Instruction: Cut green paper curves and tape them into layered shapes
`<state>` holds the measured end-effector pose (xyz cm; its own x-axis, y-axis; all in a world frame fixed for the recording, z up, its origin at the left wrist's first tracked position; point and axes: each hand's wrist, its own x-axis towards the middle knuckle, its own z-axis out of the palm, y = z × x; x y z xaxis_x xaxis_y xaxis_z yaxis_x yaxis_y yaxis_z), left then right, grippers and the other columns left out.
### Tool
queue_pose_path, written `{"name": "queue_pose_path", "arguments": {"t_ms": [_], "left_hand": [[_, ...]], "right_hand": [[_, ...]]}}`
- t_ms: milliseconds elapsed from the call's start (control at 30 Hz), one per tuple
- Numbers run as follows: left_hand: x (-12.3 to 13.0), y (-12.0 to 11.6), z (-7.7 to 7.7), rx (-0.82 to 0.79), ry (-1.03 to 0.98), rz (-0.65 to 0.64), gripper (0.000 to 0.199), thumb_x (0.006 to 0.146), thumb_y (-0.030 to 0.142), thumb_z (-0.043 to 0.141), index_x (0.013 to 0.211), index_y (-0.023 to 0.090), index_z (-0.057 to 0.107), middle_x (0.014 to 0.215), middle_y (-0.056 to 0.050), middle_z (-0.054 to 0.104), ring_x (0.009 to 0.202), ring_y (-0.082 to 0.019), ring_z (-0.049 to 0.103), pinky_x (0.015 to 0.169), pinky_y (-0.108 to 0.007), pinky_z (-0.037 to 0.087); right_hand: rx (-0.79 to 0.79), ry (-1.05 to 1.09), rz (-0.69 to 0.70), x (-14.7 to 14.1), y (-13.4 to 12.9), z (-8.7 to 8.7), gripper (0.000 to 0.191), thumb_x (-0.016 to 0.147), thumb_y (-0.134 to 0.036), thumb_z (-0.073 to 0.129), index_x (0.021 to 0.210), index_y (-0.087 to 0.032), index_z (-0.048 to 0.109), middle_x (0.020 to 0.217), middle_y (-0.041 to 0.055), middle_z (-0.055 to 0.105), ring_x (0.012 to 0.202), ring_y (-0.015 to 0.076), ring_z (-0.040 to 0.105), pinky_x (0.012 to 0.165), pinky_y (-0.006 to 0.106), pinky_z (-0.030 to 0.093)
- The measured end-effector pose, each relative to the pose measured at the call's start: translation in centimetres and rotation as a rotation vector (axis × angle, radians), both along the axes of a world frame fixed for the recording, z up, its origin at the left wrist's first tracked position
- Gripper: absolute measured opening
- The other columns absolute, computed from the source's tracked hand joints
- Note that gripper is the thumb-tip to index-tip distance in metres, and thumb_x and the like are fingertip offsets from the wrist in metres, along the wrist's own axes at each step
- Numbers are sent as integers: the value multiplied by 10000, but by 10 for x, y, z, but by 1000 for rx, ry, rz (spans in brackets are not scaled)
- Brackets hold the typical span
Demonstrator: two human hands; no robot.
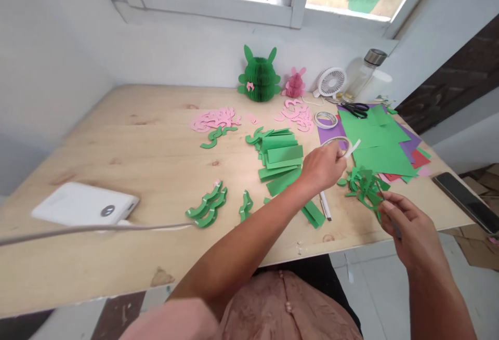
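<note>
A roll of white tape (pixel 342 144) is pinched in my left hand (pixel 325 166), its loose end sticking out to the right. Below and right of it, my right hand (pixel 403 223) is closed around a small dark, thin tool whose tip points up over a pile of green paper scraps (pixel 364 186). Green paper strips (pixel 283 155) lie stacked just left of my left hand. Under my left wrist is a white pen (pixel 325 206). Wavy green cut pieces (pixel 208 205) rest at the middle left.
Green sheets (pixel 374 134) with black-handled scissors (pixel 355 109) lie at right, beside a phone (pixel 465 199). Further back are pink cutouts (pixel 216 119), another tape roll (pixel 325 120), a green paper figure (pixel 260 80), a fan (pixel 331 82) and a bottle (pixel 360 77). A power bank (pixel 83 205) sits left.
</note>
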<state>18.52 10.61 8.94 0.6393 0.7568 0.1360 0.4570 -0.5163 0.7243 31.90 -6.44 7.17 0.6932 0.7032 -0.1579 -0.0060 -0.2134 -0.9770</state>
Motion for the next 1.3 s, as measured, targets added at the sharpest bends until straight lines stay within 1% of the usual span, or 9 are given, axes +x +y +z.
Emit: {"name": "queue_pose_path", "arguments": {"t_ms": [67,167,233,333,500,600,767,1067,1300], "left_hand": [[-22,-14,5,-193,-249,-6,74,825,204,484,766,203,528,781,-16,663,740,-169,604,648,-275,430],[-56,-36,7,-502,-501,-61,56,818,216,491,766,202,476,735,-7,639,694,-146,589,630,-255,417],[-73,-48,8,-654,-569,-97,70,834,237,494,782,195,476,717,-9,626,689,-141,577,648,-257,416],[-89,-59,9,-742,-620,-62,96,832,252,524,774,189,481,679,4,595,671,-133,552,666,-257,406],[-99,-63,9,-787,-599,-63,106,830,257,541,772,182,494,671,3,574,660,-130,525,661,-259,397],[-101,-64,7,-771,-574,-64,109,831,263,546,779,180,499,674,2,575,665,-131,522,661,-260,391],[-103,-68,6,-748,-559,-41,110,815,274,563,770,186,517,670,3,590,678,-142,536,679,-270,395],[-105,-70,6,-723,-526,5,97,795,258,576,740,192,531,660,14,584,675,-142,540,692,-262,404],[-105,-69,3,-712,-502,-7,84,801,251,568,760,191,526,675,10,586,683,-143,525,700,-261,399]], "right_hand": [[67,66,22,-3,3,1,309,691,-382,764,912,-208,633,641,-29,530,436,39,323,413,191,201],[104,123,92,-11,8,2,285,714,-382,749,913,-209,640,684,-12,558,436,34,315,424,205,181],[112,139,147,-18,11,3,286,722,-386,743,924,-210,642,698,-7,562,442,35,306,432,213,166],[124,143,232,-27,16,5,305,731,-394,737,956,-211,641,691,-9,550,449,37,290,446,224,154],[115,146,329,-39,20,8,329,734,-409,730,969,-197,638,679,-8,531,475,54,302,445,230,181],[113,142,375,-43,20,10,344,733,-426,726,973,-197,634,684,-2,535,509,77,331,452,234,209],[117,127,445,-47,20,11,338,771,-434,687,998,-194,620,668,-17,514,497,77,303,459,240,192],[112,141,464,-51,21,14,318,786,-426,667,997,-193,619,661,-26,504,475,64,264,455,242,166],[115,152,493,-53,20,15,322,788,-437,662,996,-195,629,670,-15,531,485,66,311,451,227,218]]}}
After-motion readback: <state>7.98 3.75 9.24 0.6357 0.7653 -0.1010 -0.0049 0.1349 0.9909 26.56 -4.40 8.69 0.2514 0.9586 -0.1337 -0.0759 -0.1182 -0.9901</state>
